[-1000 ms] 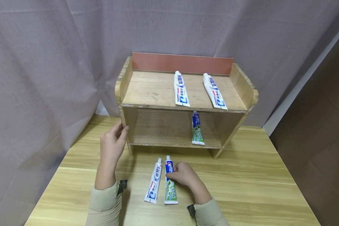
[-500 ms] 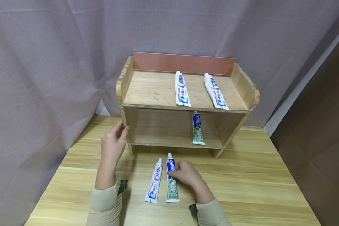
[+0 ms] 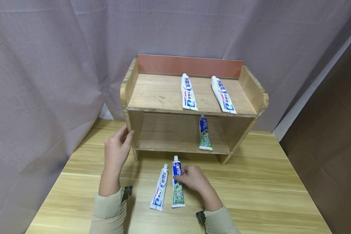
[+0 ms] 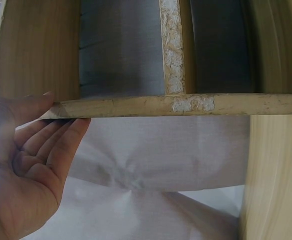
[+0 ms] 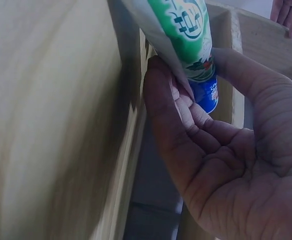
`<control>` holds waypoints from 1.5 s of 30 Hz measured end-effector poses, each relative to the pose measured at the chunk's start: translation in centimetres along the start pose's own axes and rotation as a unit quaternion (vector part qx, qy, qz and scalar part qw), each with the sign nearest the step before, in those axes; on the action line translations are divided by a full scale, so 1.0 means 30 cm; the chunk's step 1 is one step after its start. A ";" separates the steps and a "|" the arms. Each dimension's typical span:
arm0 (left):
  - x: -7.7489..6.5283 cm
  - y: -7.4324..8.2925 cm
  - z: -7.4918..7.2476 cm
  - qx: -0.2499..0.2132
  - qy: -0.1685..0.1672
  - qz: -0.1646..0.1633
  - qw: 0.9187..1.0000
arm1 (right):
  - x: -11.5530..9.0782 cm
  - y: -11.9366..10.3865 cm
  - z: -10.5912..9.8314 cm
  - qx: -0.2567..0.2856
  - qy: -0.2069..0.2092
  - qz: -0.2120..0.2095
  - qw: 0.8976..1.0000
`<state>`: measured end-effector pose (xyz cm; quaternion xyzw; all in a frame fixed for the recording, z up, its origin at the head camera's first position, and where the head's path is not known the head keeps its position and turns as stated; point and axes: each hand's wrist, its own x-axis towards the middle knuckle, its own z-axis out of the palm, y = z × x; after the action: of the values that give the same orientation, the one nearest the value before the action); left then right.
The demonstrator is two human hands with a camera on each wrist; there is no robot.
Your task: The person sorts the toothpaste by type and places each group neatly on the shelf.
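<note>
Between the thumb and fingers of my right hand is a blue-and-green toothpaste tube, its cap pointing at the shelf. The right wrist view shows this tube tilted, with fingers beneath it and the thumb on its other side. Just left of it a white-and-blue toothpaste tube lies on the table. My left hand pinches the left side panel of the small wooden shelf. In the left wrist view the thumb and fingers of that hand take the panel's edge from both sides.
On the upper board rest two white toothpaste tubes, one near the middle and one to the right. A blue-and-green tube lies on the lower board, right of centre. Grey cloth hangs behind the shelf.
My right hand and the blue-and-green tube have moved slightly away from me towards the shelf, and a little right. The left hand keeps its place on the side panel.
</note>
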<state>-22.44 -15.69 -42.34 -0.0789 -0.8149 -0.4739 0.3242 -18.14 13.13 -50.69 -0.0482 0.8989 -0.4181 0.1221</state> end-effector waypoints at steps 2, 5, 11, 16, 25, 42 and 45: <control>0.000 0.001 -0.001 0.003 0.000 0.001 1.000 | -0.002 -0.001 -0.001 0.001 0.001 0.000 1.000; -0.001 0.000 0.000 0.004 0.001 0.000 1.000 | -0.003 -0.002 -0.003 -0.002 0.003 0.000 1.000; 0.000 -0.001 0.000 0.004 -0.001 -0.001 1.000 | -0.004 -0.008 -0.010 -0.008 0.008 0.000 1.000; 0.000 -0.004 0.002 0.001 -0.001 -0.001 1.000 | -0.010 -0.016 -0.016 -0.006 0.008 -0.003 1.000; -0.001 -0.001 -0.001 0.000 -0.001 0.002 1.000 | -0.022 -0.036 -0.025 -0.002 0.005 -0.008 1.000; 0.000 0.001 -0.002 -0.006 0.000 -0.003 1.000 | -0.043 -0.070 -0.042 0.006 0.006 -0.032 0.999; 0.000 -0.001 0.000 -0.006 -0.002 -0.002 1.000 | -0.045 -0.073 -0.046 0.006 0.007 -0.036 0.999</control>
<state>-22.45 -15.70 -42.36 -0.0798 -0.8128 -0.4791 0.3215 -17.22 13.01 -47.92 -0.0768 0.8948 -0.4281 0.1008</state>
